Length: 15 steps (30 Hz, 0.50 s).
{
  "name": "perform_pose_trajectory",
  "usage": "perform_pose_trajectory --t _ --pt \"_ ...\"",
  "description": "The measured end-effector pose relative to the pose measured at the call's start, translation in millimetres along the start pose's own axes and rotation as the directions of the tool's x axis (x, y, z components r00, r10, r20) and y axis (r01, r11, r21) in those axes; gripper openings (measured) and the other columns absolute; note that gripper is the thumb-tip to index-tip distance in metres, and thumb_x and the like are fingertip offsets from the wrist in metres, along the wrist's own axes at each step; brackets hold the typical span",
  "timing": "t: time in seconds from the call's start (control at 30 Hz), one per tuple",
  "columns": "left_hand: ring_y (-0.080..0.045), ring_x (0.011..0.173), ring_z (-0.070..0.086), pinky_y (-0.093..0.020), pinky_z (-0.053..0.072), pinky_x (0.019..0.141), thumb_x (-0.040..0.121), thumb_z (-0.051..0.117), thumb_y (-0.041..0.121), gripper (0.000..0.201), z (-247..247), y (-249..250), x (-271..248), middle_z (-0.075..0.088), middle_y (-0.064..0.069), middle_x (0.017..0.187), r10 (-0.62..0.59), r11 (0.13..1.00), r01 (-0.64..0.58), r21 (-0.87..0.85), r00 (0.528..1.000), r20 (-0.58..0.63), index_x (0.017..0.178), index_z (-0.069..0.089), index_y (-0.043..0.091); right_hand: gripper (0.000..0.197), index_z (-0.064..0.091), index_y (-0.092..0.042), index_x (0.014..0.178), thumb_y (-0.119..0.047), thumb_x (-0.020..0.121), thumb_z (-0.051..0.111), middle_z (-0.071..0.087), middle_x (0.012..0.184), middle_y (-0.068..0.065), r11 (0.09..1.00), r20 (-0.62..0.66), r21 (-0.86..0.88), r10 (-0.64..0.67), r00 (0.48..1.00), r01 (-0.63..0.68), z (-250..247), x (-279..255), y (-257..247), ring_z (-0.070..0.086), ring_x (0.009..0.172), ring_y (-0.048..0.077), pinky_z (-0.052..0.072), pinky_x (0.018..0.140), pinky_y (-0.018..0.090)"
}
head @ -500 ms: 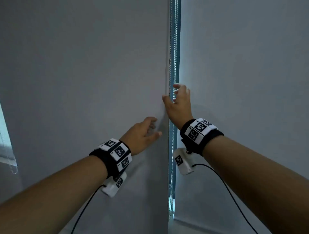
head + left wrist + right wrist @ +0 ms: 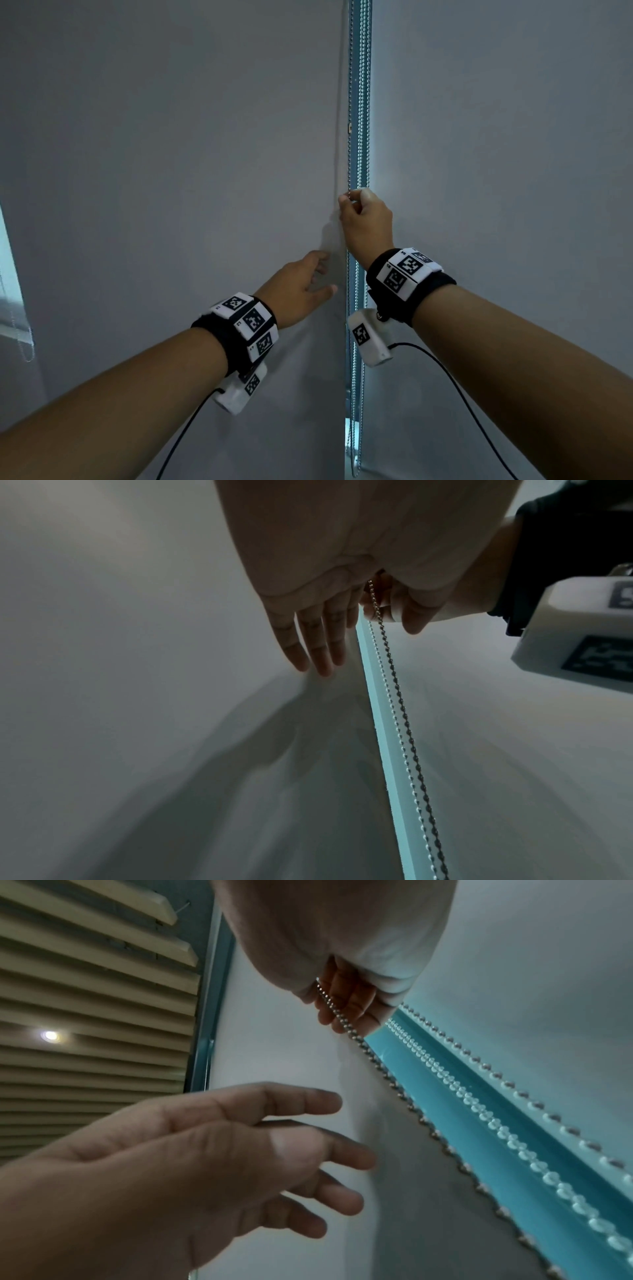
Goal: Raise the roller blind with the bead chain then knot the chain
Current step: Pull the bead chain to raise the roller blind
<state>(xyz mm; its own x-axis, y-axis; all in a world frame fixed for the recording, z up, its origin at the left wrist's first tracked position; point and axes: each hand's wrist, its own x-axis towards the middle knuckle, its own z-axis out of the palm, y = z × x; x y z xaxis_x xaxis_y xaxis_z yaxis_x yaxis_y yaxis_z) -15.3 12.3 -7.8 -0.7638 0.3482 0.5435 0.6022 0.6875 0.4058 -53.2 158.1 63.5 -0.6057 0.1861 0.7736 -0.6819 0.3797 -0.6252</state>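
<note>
Two grey roller blinds hang side by side, the left blind [image 2: 171, 154] and the right blind [image 2: 496, 154], with a narrow bright gap between them. Several bead chains run down this gap; the dark metal bead chain [image 2: 349, 102] is the nearest. My right hand [image 2: 352, 202] pinches that chain between thumb and curled fingers, and the right wrist view shows the chain [image 2: 387, 1074] leaving the right hand [image 2: 342, 1004]. My left hand [image 2: 318, 274] is lower, open, with its fingers [image 2: 318, 647] straight against the left blind's edge, dimpling the fabric.
White bead chains [image 2: 363, 102] hang just right of the dark one, and the loops end near the floor [image 2: 354, 462]. Another chain loop [image 2: 24, 342] hangs by a window strip at far left. A slatted ceiling [image 2: 85, 1015] with a spotlight shows overhead.
My right hand's fingers, stretched into the gap before, have curled and taken hold of the dark bead chain. The left hand stays flat on the left blind, shifted slightly towards the gap.
</note>
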Motion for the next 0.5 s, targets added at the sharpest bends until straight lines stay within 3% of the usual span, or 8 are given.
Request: perform_pose_trajectory --t 0.07,0.13,0.27,0.37,0.5 --pt "-0.012 0.107 0.055 -0.021 0.042 0.086 0.088 0.056 0.039 0.057 0.0 -0.1 0.1 0.055 0.002 0.125 0.009 1.000 -0.009 -0.003 1.000 -0.013 0.138 0.036 0.020 0.020 0.058 -0.018 0.080 -0.026 0.097 0.050 0.065 0.073 0.004 0.998 -0.023 0.052 0.023 0.999 -0.022 4.8 1.3 2.0 0.063 0.069 0.024 0.052 0.067 0.034" --pt "-0.012 0.106 0.057 -0.023 0.044 0.086 0.089 0.054 0.038 0.052 1.0 0.2 0.1 0.058 0.002 0.124 0.022 1.000 -0.021 0.009 0.998 -0.050 0.136 0.039 0.020 0.023 0.057 -0.019 0.080 -0.027 0.099 0.047 0.064 0.073 0.006 0.994 -0.015 0.097 0.043 0.999 -0.042 7.8 -0.1 3.3 0.060 0.067 0.026 0.053 0.069 0.042" --pt "-0.013 0.102 0.059 -0.030 0.048 0.089 0.091 0.049 0.033 0.043 4.1 3.9 -2.0 0.061 0.001 0.119 0.046 0.998 -0.050 -0.027 0.993 -0.113 0.132 0.045 0.019 0.036 0.052 -0.025 0.070 -0.034 0.101 0.037 0.051 0.066 -0.002 0.977 0.014 0.199 0.079 0.997 -0.080 8.5 -8.8 2.5 0.049 0.067 0.019 0.040 0.067 0.033" --pt "-0.015 0.104 0.060 -0.029 0.047 0.092 0.095 0.047 0.027 0.035 9.5 8.9 -1.0 0.063 -0.002 0.116 0.013 0.990 -0.032 -0.137 0.991 -0.135 0.128 0.050 0.016 0.044 0.034 -0.023 0.059 -0.049 0.094 0.033 0.036 0.056 -0.004 0.961 0.016 0.260 0.096 0.995 -0.097 10.3 -13.6 -0.4 0.034 0.055 0.017 0.031 0.060 0.033" --pt "-0.022 0.090 0.063 -0.037 0.050 0.086 0.093 0.040 0.035 0.030 17.1 17.5 1.1 0.069 -0.006 0.098 -0.032 0.945 -0.024 -0.328 0.986 -0.164 0.108 0.060 0.019 0.048 0.027 -0.026 0.055 -0.058 0.090 0.036 0.027 0.051 -0.007 0.943 0.069 0.315 0.087 0.994 -0.104 12.8 -25.5 1.3 0.024 0.050 0.015 0.024 0.054 0.032"
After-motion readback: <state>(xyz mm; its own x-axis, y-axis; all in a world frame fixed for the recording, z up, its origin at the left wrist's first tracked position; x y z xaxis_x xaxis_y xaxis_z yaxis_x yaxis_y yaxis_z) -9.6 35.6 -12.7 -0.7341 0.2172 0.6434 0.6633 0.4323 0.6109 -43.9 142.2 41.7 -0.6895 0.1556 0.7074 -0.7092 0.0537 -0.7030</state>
